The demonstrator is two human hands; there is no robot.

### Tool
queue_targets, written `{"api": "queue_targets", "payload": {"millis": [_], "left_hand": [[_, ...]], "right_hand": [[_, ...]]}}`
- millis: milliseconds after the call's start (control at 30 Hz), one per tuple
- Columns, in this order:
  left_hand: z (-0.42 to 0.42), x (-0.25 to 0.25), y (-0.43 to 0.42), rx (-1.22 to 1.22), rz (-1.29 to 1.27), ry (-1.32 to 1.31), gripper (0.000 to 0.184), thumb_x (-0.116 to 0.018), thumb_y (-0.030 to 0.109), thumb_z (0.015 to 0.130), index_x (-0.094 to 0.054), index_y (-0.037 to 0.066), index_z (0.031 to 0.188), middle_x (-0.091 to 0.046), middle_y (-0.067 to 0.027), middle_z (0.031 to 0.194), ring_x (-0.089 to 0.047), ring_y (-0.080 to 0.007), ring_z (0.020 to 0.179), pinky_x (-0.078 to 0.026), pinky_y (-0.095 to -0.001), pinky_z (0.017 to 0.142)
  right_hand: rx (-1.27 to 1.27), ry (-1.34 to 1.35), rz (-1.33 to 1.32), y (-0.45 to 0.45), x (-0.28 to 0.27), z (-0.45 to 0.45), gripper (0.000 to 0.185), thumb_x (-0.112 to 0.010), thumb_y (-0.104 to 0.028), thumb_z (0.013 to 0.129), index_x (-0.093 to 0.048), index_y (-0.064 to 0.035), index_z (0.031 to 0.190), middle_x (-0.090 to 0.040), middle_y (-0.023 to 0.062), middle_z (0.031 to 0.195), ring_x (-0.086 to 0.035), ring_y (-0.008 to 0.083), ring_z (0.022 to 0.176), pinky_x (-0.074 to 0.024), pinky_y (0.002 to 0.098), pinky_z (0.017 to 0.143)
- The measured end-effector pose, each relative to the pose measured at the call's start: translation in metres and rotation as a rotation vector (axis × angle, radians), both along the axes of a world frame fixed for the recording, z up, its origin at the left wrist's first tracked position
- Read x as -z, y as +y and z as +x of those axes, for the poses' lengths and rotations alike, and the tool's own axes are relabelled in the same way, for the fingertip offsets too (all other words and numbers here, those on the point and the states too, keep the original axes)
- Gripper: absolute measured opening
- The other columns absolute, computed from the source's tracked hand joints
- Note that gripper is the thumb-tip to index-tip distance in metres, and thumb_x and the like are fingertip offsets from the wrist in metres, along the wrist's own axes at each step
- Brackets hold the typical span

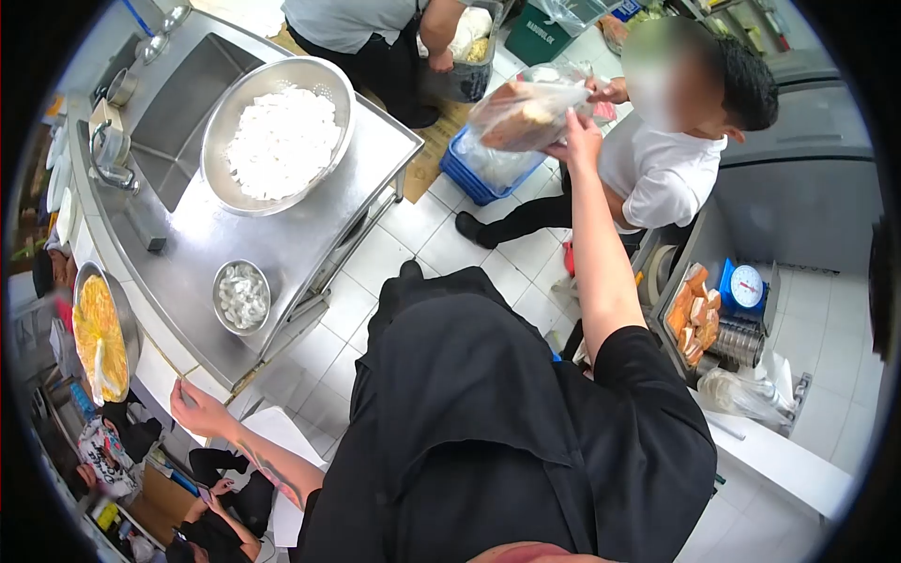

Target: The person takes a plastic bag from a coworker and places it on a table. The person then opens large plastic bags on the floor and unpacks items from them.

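At the upper right my right hand grips the lower edge of a clear plastic bag with brown pieces inside. A co-worker in a white shirt has a hand on the same bag's top corner. My left hand is at the counter edge on the lower left, fingers apart, holding nothing. Nearest to it are a small metal bowl of translucent pieces and a bowl of yellow food.
A big colander of white pieces stands beside the sink. Blue crates sit on the tiled floor. On the right are a tray of brown blocks and a blue scale. Another person bends over a tub.
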State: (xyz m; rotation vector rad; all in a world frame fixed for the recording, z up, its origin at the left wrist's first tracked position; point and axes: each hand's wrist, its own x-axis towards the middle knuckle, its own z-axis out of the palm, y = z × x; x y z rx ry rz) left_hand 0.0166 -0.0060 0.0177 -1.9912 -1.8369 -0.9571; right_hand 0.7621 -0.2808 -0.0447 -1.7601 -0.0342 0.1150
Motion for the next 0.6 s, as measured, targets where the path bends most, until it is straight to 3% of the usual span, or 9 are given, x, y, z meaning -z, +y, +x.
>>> {"api": "queue_targets", "payload": {"millis": [133,200,233,333,433,467,600], "left_hand": [[0.005,-0.003,-0.003,-0.046,-0.005,-0.002,0.02,-0.062,0.023,0.091,-0.071,0.007,0.1,-0.068,-0.0083,0.1,-0.062,-0.0277,0.092,-0.048,-0.0387,0.079],[0.007,-0.003,-0.004,-0.076,-0.047,-0.073,0.021,-0.061,0.024,0.091,-0.071,0.008,0.101,-0.067,-0.0077,0.101,-0.062,-0.0272,0.092,-0.048,-0.0387,0.078],[0.006,-0.002,-0.006,-0.086,-0.041,-0.079,0.021,-0.061,0.024,0.091,-0.071,0.008,0.101,-0.067,-0.0077,0.101,-0.062,-0.0272,0.092,-0.048,-0.0387,0.078],[0.006,-0.003,-0.003,-0.055,-0.009,-0.032,0.022,-0.06,0.026,0.091,-0.071,0.01,0.102,-0.067,-0.0069,0.102,-0.063,-0.0268,0.092,-0.048,-0.0379,0.078],[-0.002,0.008,-0.004,-0.017,-0.026,-0.108,0.023,-0.061,0.021,0.091,-0.07,0.004,0.103,-0.067,-0.011,0.103,-0.063,-0.0272,0.095,-0.049,-0.0367,0.085],[-0.003,0.014,0.001,0.05,0.018,-0.171,0.023,-0.061,0.018,0.092,-0.069,0.0,0.103,-0.068,-0.0132,0.103,-0.063,-0.0276,0.097,-0.049,-0.0368,0.088],[0.094,-0.014,-0.031,0.313,0.162,-0.245,0.018,-0.059,0.011,0.093,-0.068,-0.001,0.103,-0.067,-0.0137,0.103,-0.062,-0.0274,0.098,-0.047,-0.0374,0.091]], "right_hand": [[-0.11,0.022,0.306,0.055,-0.015,-0.015,0.039,-0.067,-0.028,0.09,-0.058,0.0034,0.112,-0.066,0.0108,0.103,-0.064,0.0225,0.093,-0.0521,0.0359,0.081],[0.048,0.091,0.564,0.077,-0.038,-0.05,0.027,-0.064,-0.026,0.092,-0.063,-0.0017,0.105,-0.061,0.0042,0.084,-0.058,0.0149,0.072,-0.0494,0.0315,0.065],[0.109,0.179,0.714,0.085,-0.061,-0.075,0.021,-0.061,-0.024,0.094,-0.062,-0.0026,0.096,-0.052,0.0007,0.071,-0.051,0.014,0.061,-0.0474,0.0306,0.059],[-0.003,0.316,0.847,0.07,-0.089,-0.118,0.022,-0.061,-0.024,0.094,-0.058,-0.0039,0.086,-0.045,-0.0005,0.066,-0.046,0.0125,0.056,-0.0444,0.0288,0.054],[-0.146,0.358,0.826,0.059,-0.117,-0.143,0.025,-0.059,-0.021,0.092,-0.049,-0.0085,0.074,-0.042,-0.0012,0.063,-0.042,0.0121,0.052,-0.0383,0.0286,0.05],[-0.182,0.379,0.934,0.055,-0.119,-0.153,0.026,-0.057,-0.022,0.093,-0.048,-0.0095,0.071,-0.041,-0.0015,0.06,-0.041,0.0125,0.05,-0.0363,0.028,0.05],[-0.242,0.293,0.752,0.038,-0.147,-0.192,0.037,-0.057,-0.029,0.095,-0.051,-0.013,0.063,-0.049,-0.0008,0.053,-0.043,0.0102,0.048,-0.0319,0.028,0.048]]}}
